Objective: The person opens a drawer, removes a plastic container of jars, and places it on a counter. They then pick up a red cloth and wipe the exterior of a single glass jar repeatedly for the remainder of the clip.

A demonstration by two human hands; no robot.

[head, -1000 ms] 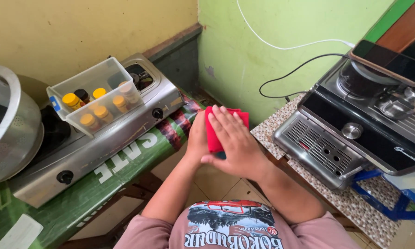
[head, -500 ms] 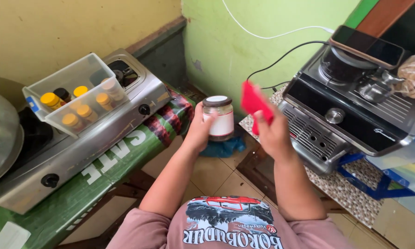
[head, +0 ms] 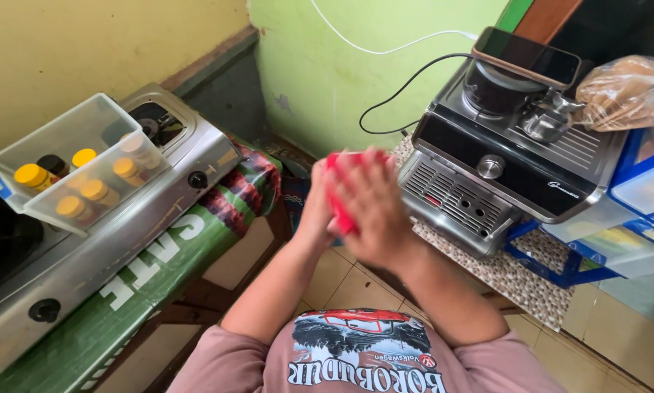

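Between the gas stove (head: pixel 109 240) and espresso machine (head: pixel 501 167), my right hand (head: pixel 374 211) presses the red cloth (head: pixel 339 200) against something my left hand (head: pixel 318 207) grasps, hidden from view—wiping step; next move needs steady counter-hold.

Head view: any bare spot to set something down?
Bare patches: the green mat in front of the stove, and the speckled mat in front of the coffee machine. Crowded: the stove top under the clear bin, and the machine top under the phone.

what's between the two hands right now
In the head view, a red cloth is pressed between the left hand and right hand. Anything under it is hidden.
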